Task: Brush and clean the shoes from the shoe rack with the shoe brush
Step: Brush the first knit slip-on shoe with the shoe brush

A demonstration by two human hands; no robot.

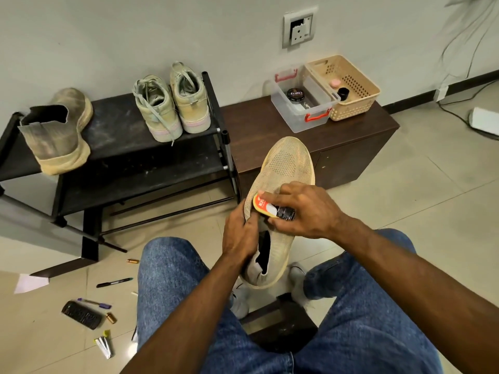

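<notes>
Between knees: right hand (pixel 305 209) fingers curled over shoe brush (pixel 272 209), pressing it on knit shoe (pixel 283 168) midfoot. Left hand (pixel 240 233) fingers wrapped round shoe's collar edge, steadying. Shoe held toe-up, off floor. Upper looks soft, light, will flex under pressure; best hold at collar or stiffer sole rim. Three more shoes waiting on shoe rack (pixel 113 130).

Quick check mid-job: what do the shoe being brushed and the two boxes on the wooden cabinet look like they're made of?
Shoe: beige knit mesh upper, matte, woven holes visible; pale sole, probably rubber or foam. Clear box: see-through glossy plastic with red handles. Basket: beige perforated plastic, likely rigid.
</notes>
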